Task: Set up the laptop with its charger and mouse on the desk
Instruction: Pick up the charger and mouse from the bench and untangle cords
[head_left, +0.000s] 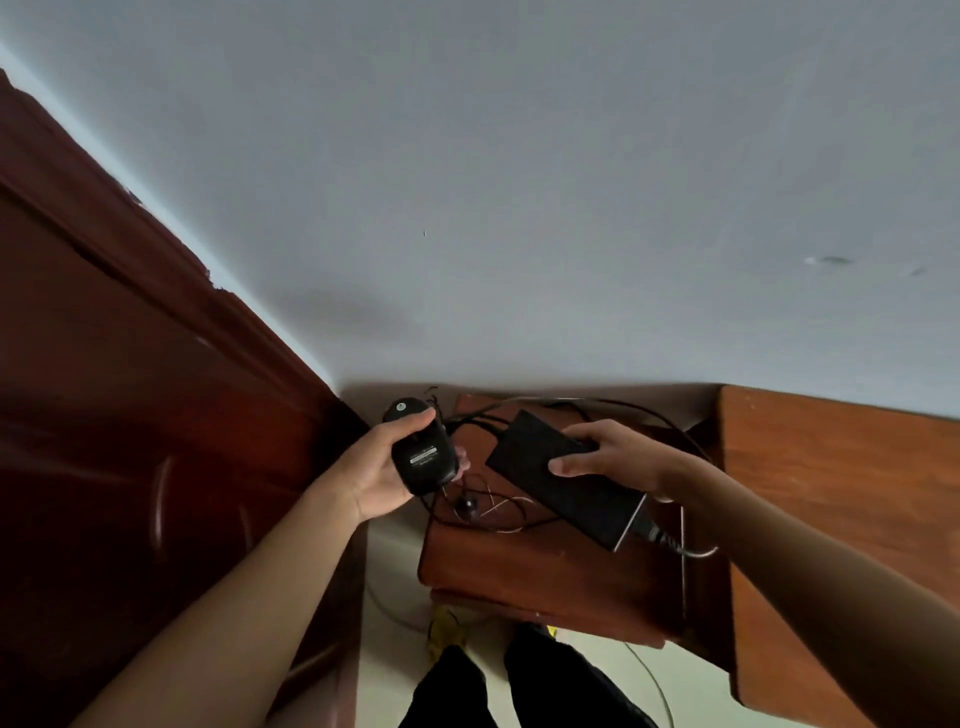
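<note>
Left hand (376, 475) grips mouse (423, 454); right hand (605, 452) grips charger (566, 480), cables (498, 506) tangled at 6 o'clock: lifting may snag.

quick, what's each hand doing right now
Left hand: closed around the black mouse, its underside facing up.
Right hand: gripping the black charger brick, held above the small wooden table.

black mouse (423, 453) underside up, black charger brick (566, 480) tilted, both held
</note>
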